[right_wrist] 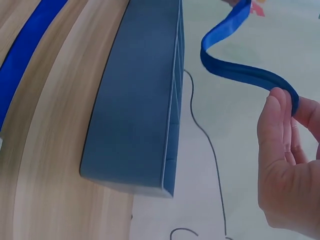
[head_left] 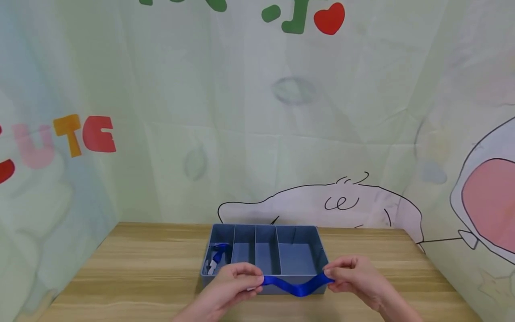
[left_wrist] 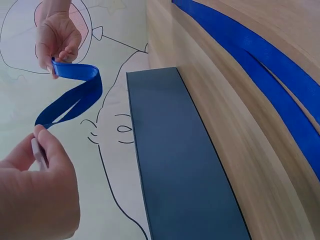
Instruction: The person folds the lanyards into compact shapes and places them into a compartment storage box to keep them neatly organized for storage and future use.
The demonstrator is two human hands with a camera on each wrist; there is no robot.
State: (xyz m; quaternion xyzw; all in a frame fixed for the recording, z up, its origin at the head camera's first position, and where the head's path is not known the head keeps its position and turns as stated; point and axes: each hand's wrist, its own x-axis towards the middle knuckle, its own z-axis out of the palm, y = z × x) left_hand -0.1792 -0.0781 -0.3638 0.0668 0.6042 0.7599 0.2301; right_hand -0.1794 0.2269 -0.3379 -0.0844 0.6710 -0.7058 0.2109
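A blue lanyard [head_left: 299, 290] is stretched between both hands, sagging in the middle in front of the box. My left hand [head_left: 229, 286] pinches one end between thumb and fingers, along with a small pale flat piece [left_wrist: 38, 152]. With thumb and fingertips, my right hand [head_left: 362, 279] holds the other end near the box's front right corner. Two layers of strap show in the left wrist view. Behind the hands stands a grey-blue divided box [left_wrist: 170, 150]. Its leftmost compartment contains another blue strap [head_left: 218, 256] with a white part [head_left: 212, 267].
More blue strap [left_wrist: 270, 85] lies on the wooden table [head_left: 153, 255] in front of the box, seen in both wrist views. A printed curtain [head_left: 241, 112] hangs behind and at the sides of the table. Thin dividers [head_left: 255, 250] split the box.
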